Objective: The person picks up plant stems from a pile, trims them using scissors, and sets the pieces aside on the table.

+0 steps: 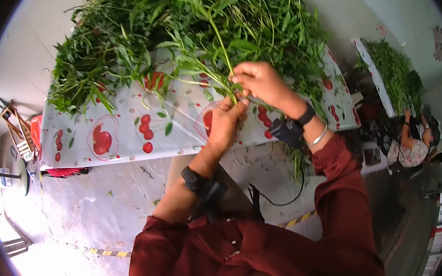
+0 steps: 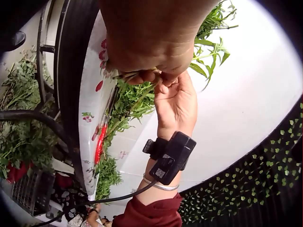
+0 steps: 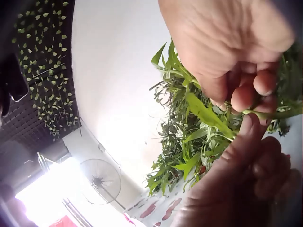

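Note:
Over the near edge of the table, my left hand (image 1: 223, 120) holds the lower ends of a small bunch of green leafy stems (image 1: 209, 71). Close beside it, my right hand (image 1: 265, 85) pinches a long upright stem (image 1: 221, 41) between thumb and fingers. The two hands almost meet, fingertips at the cut ends of the stems. In the right wrist view the left thumb (image 3: 247, 127) presses against a green stem under the curled right fingers (image 3: 244, 97). The left hand (image 2: 151, 42) covers most of the bunch in the left wrist view.
A large heap of leafy stems (image 1: 166, 15) covers the back of the table, on a cherry-print tablecloth (image 1: 124, 131). Loose sprigs hang at the right edge. Another table with greens (image 1: 393, 73) and a seated person (image 1: 411, 151) are at the right. A cable (image 1: 286, 203) trails below the right wrist.

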The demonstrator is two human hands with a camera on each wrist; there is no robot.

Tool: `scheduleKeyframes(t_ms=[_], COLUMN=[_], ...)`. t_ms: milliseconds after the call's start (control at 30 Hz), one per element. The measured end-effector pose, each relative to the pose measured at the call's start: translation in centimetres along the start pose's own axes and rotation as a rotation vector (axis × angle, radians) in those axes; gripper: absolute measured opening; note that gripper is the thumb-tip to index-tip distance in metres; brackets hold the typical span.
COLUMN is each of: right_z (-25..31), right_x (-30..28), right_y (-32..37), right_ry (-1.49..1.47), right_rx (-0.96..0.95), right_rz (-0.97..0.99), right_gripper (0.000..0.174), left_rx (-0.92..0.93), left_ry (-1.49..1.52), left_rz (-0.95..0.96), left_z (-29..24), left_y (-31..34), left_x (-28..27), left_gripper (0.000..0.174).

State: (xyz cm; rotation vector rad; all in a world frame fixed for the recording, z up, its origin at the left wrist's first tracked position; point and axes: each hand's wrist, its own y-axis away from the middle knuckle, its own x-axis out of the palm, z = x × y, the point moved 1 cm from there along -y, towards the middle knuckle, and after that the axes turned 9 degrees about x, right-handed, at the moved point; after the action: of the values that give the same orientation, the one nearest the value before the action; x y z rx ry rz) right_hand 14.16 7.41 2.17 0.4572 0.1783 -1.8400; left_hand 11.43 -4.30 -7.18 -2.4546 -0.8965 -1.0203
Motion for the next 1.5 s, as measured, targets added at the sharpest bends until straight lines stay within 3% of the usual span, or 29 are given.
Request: scheduleKeyframes(t_ms=[200, 500, 833, 1000, 1200, 1300, 1467, 1500], right_z=[-0.5, -0.5, -1.4, -1.5, -1.6, -2.2, -2.6, -2.8], right_x=[0.2, 0.0, 0.9, 1.7, 1.7, 1.8, 1.6, 1.3], right_y=[0.3, 1.8, 3.2, 3.1, 3.9, 4.2, 5.8, 6.3], right_ry=[0.067, 0.131, 0.195, 0.261, 0.472, 0.471, 0.331, 0.27], right_rx=[-0.03, 0.021, 0.059, -0.149, -0.207, -0.274, -0.209, -0.189], right_rz=[-0.071, -0.125, -0.164, -0.222, -0.235, -0.263, -0.278, -0.355], right_gripper=[0.016, 0.019, 0.016, 0.015, 0.014, 0.013, 0.018, 0.019], left_rx=[0.062, 0.179, 0.136, 0.135, 0.198, 0.134, 0.107, 0.093], left_ry=[0.004, -0.06, -0.129, -0.084, 0.004, 0.081, 0.132, 0.163], left_rz=[0.013, -0.018, 0.018, 0.005, 0.009, -0.049, -0.062, -0.063], left_z=[0.1, 0.3, 0.0, 0.2, 0.3, 0.3, 0.0, -0.1], left_y=[-0.1, -0.1, 0.0, -0.1, -0.3, -0.3, -0.3, -0.3], left_x=[0.1, 0.2, 0.1, 0.0, 0.0, 0.0, -0.2, -0.3], left_gripper=[0.018, 0.027, 0.029, 0.031, 0.031, 0.025, 0.021, 0.021])
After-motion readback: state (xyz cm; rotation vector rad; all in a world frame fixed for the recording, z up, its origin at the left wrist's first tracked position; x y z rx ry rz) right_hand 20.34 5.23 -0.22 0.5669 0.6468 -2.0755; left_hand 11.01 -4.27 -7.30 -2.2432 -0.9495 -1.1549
